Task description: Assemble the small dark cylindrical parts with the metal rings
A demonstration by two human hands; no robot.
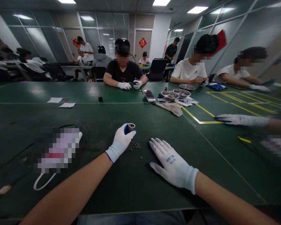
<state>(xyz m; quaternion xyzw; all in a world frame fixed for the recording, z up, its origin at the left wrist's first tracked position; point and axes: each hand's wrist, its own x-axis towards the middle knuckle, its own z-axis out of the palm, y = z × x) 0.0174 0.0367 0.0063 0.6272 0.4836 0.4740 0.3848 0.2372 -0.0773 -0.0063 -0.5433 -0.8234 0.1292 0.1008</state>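
Observation:
My left hand [121,139], in a white glove with blue fingertips, is closed around a short dark cylinder [131,127] with a bright metal rim and an open top. What lies inside the cylinder is too small to make out. Several small dark rings [137,146], like nuts, lie in a loose cluster on the green table just right of that hand. One stray ring [140,157] sits nearer to me. My right hand [170,162], gloved the same way, rests palm down with its fingers stretched out, to the right of the rings and holding nothing.
A blurred lilac object [61,147] with a white loop lies at left. Metal bowls [170,95] and a beige cloth [172,107] stand farther back. Yellow tape [210,122] marks the table at right, where another person's gloved hand [241,120] reaches in. More people sit opposite.

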